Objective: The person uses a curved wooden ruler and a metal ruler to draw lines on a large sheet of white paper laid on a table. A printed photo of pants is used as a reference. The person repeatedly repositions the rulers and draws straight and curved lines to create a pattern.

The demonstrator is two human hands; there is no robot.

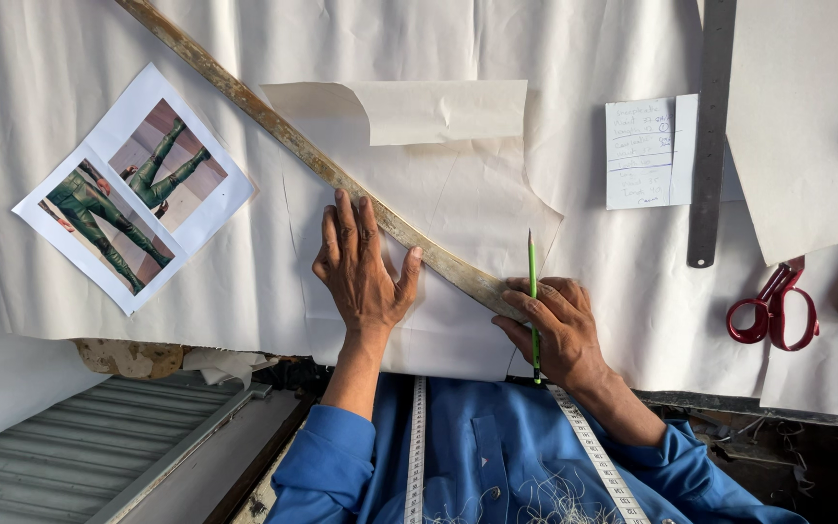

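Observation:
My left hand (363, 267) lies flat, fingers spread, on a cream paper pattern piece (458, 194), pressing against a long worn wooden curved ruler (283, 136) that runs diagonally from the upper left down to my right hand. My right hand (557, 330) grips a green pencil (532, 272) upright and touches the ruler's lower end. The pattern piece has its top edge folded over. It rests on a large white paper sheet (70, 58) covering the table.
A printed sheet with two photos of green trousers (133, 189) lies at left. A handwritten note (650, 152) and a metal ruler (711, 136) lie at upper right. Red scissors (776, 309) sit at right. A measuring tape (594, 451) hangs round my neck.

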